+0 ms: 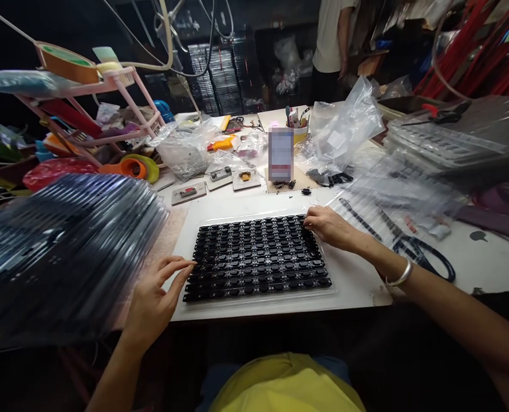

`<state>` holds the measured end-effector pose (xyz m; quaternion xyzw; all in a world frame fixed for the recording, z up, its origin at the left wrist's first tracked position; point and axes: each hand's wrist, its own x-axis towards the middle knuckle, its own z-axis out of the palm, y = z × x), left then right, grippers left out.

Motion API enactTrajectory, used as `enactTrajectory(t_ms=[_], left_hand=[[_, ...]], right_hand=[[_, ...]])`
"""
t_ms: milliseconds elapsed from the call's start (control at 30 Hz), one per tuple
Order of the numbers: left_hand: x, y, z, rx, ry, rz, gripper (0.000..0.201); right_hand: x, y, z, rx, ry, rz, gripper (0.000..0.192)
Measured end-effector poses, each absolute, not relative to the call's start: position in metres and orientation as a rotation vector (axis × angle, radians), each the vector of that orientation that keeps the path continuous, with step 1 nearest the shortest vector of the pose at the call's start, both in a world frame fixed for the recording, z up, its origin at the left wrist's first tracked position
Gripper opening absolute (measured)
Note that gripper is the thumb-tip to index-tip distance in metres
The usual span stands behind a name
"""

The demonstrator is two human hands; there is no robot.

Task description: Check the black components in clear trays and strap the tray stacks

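Observation:
Rows of black strips [258, 252] with dark raised parts lie side by side in a clear plastic tray [332, 290] on a white work surface. My left hand [153, 297] is at the tray's left side, thumb and forefinger pinched at the end of one strip. Across at the upper right corner, my right hand [330, 227] has its fingers closed at the far end of the strips. Its fingertips partly cover what they grip. A silvery bangle [400, 273] circles my right wrist.
Piled dark trays in clear plastic [69, 246] crowd the left side. On the right lie scissors [437, 254] and clear packaging [391, 194]. Small blocks with parts [189, 193] and a blurred upright screen [281, 154] stand behind the tray. A person [331, 40] stands further back.

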<state>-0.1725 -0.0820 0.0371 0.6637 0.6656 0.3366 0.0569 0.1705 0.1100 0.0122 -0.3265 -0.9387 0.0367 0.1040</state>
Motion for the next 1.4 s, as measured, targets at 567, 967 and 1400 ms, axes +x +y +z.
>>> enactTrajectory(t_ms=[567,967,1400], left_hand=[[-0.188,-0.133,-0.01,1.403,2.157,0.974,0.038],[-0.179,-0.118,-0.015,1.444,2.086,1.043,0.034],[-0.189,-0.103,-0.014,1.512,2.078,1.101,0.031]], right_hand=[[0.199,-0.025,-0.016,-1.613,-2.02,0.316,0.036],[0.172,-0.016,-0.023,-1.596,-2.004,0.097,0.036],[0.171,-0.014,-0.022,-1.731,-1.923,0.173,0.04]])
